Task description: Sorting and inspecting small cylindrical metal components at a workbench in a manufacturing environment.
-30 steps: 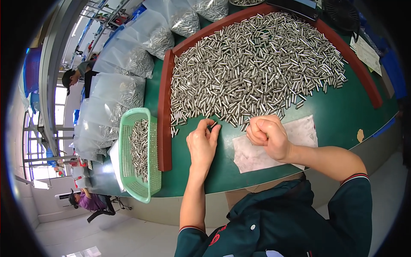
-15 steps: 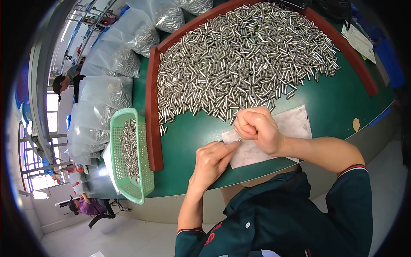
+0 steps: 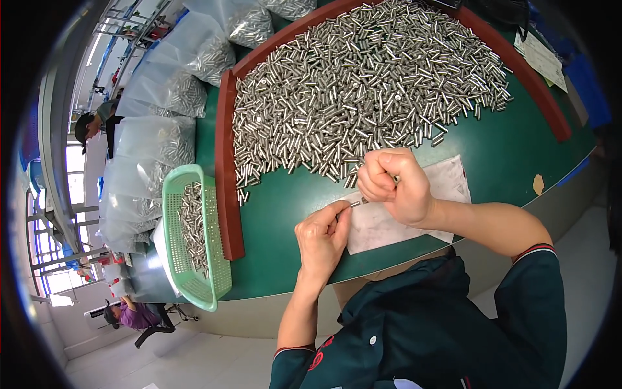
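My left hand (image 3: 321,238) pinches a short metal pin (image 3: 354,204) between thumb and forefinger, its end pointing right. Close beside it, my right hand (image 3: 400,188) is curled into a fist above a smudged white cloth or paper sheet (image 3: 414,227). A small dark bit shows at the right fist's thumb and another by its lower fingers. What it grips is mostly hidden. Just beyond both hands spreads a big heap of similar loose metal pins (image 3: 363,91) on the green tabletop (image 3: 479,168).
Dark red rails (image 3: 228,175) border the heap. Left of them stands a light green plastic basket (image 3: 223,272) part filled with pins. Clear plastic bags (image 3: 155,139) of pins line the far left. Papers (image 3: 541,58) lie at the right. Two other people are at the left.
The pin in my left fingers now shows clearly, lying toward the right fist. My right fist has risen slightly and turned, and a dark bit shows at its thumb. The view has shifted a little.
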{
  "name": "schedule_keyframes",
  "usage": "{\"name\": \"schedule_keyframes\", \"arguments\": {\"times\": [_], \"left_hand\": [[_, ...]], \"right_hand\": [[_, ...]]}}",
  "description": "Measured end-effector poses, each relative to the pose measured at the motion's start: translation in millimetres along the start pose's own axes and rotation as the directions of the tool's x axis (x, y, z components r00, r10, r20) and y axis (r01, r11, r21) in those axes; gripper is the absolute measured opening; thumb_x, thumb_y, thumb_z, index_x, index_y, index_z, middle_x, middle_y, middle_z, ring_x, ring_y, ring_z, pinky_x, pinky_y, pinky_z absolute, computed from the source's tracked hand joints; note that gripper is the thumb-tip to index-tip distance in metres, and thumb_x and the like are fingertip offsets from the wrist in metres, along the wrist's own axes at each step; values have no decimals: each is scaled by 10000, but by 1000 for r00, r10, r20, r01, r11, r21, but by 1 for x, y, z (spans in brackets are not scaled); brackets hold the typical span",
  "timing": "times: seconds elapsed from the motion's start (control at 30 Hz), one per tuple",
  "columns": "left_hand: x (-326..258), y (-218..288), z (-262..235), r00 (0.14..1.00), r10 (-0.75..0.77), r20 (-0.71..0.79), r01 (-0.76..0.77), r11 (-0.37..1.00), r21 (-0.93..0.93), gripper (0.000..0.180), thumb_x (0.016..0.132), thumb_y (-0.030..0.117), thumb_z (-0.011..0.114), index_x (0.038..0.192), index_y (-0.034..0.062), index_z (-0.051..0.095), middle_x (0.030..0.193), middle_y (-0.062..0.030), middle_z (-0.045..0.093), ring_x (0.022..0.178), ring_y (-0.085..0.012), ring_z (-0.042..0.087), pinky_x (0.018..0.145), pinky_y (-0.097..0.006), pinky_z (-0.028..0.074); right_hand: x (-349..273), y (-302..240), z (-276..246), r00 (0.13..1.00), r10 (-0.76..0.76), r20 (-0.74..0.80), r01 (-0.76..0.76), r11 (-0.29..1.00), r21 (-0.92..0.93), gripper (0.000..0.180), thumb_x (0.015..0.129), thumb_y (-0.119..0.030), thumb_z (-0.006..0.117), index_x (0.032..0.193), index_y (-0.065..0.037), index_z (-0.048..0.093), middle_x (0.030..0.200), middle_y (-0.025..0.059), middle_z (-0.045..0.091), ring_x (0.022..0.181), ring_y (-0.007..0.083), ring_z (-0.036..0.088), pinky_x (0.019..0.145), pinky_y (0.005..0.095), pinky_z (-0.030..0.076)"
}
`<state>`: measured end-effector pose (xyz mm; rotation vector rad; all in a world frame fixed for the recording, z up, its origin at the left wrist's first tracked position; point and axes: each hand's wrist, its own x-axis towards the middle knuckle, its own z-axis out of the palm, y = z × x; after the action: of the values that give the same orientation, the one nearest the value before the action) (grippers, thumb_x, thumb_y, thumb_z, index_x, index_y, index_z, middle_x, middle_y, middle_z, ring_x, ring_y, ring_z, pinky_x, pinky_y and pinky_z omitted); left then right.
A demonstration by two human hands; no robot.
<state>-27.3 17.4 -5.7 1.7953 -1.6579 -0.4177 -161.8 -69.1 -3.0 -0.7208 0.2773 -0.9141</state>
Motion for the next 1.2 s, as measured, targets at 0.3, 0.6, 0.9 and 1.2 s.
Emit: {"name": "schedule_keyframes", "arguments": {"times": [0.3, 0.6, 0.9, 1.2], "left_hand": [[1, 1, 0, 1000, -25, -6, 25, 1000, 3, 66, 676, 25, 633, 738, 29, 609, 449, -48, 370, 380, -145, 368, 396, -275, 323], [1, 1, 0, 1000, -20, -4, 20, 1000, 10, 70, 673, 21, 634, 738, 23, 607, 455, -55, 390, 386, -151, 380, 399, -278, 331], [1, -2, 1, 1000, 8, 5, -7, 998, -67, 52, 669, -6, 623, 707, 12, 593, 464, -87, 438, 391, -183, 433, 404, -285, 353], [3, -1, -3, 999, 39, 10, -38, 999, -34, 54, 697, -15, 610, 731, 3, 572, 452, -56, 434, 382, -156, 412, 402, -256, 340]], "right_hand": [[2, 6, 2, 1000, -13, 0, 13, 999, -32, 328, 806, -198, 335, 499, -98, 277, 425, -17, 261, 396, 80, 199, 407, 238, 186], [2, 6, 2, 1000, -6, -9, 6, 1000, -27, 328, 804, -199, 340, 498, -98, 277, 429, -15, 267, 398, 82, 207, 406, 240, 184], [-4, 12, 9, 996, -65, 63, 79, 965, -249, 324, 802, -174, 344, 499, -82, 273, 455, -19, 253, 423, 79, 217, 417, 237, 186], [3, 10, 17, 990, -115, 79, 136, 919, -371, 297, 801, -152, 318, 519, -68, 282, 488, -17, 272, 461, 74, 237, 435, 228, 208]]}}
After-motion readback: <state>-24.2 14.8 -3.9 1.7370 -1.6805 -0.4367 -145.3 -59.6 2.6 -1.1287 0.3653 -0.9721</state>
